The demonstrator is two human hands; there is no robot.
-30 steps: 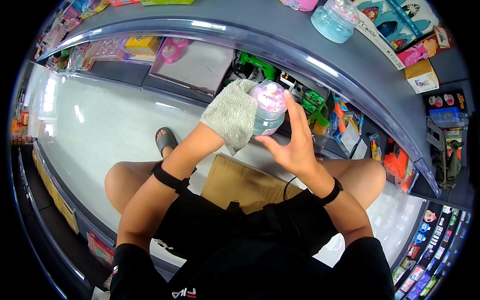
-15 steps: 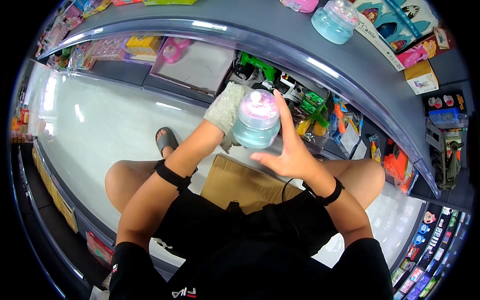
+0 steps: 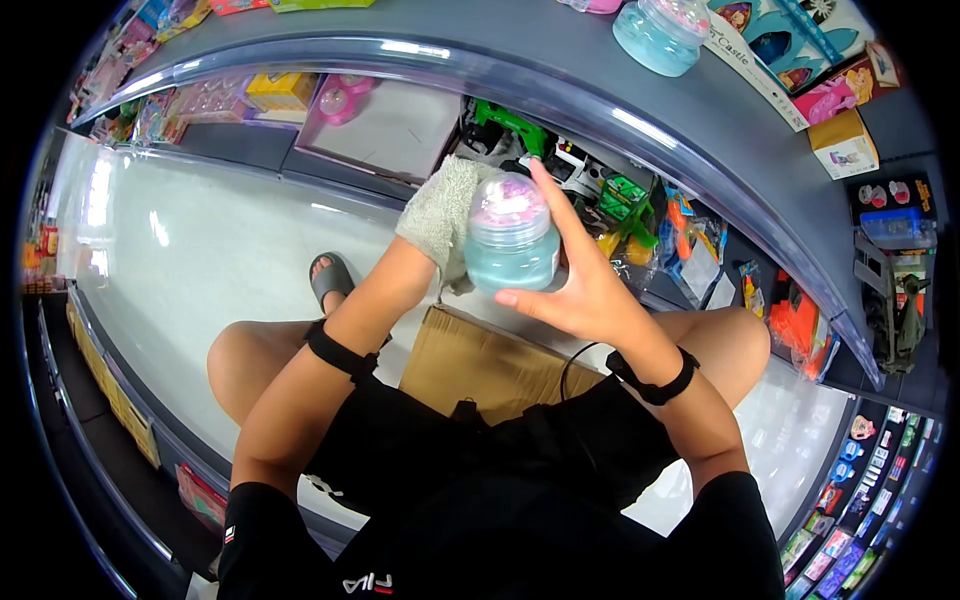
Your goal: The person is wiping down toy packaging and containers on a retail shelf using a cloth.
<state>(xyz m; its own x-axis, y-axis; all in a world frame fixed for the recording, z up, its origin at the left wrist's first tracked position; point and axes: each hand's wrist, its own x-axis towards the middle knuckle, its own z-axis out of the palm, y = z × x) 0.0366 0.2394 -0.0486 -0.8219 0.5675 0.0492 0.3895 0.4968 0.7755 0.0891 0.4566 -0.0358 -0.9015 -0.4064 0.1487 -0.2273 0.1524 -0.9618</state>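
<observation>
A clear jar (image 3: 512, 240) with pale blue contents and a domed lid over pink and white bits is held upright above my lap. My right hand (image 3: 575, 290) grips it from the right, thumb low at the front and fingers along its far right side. A light grey terry cloth (image 3: 440, 210) covers my left hand (image 3: 412, 252), which presses the cloth against the jar's left side. The fingers of that hand are hidden under the cloth. A similar jar (image 3: 660, 38) stands on the upper shelf.
A curved grey shelf (image 3: 480, 35) spans the front, with boxed toys at its right end. Below it are an open shallow box (image 3: 385, 130) with pink items and several packaged toys (image 3: 630, 215). Flattened cardboard (image 3: 480, 360) lies between my legs on the pale floor (image 3: 200, 240).
The jar and both hands have shifted slightly left. The jar's dome has tilted a little, and the cloth stays against its left side. The view has moved slightly.
</observation>
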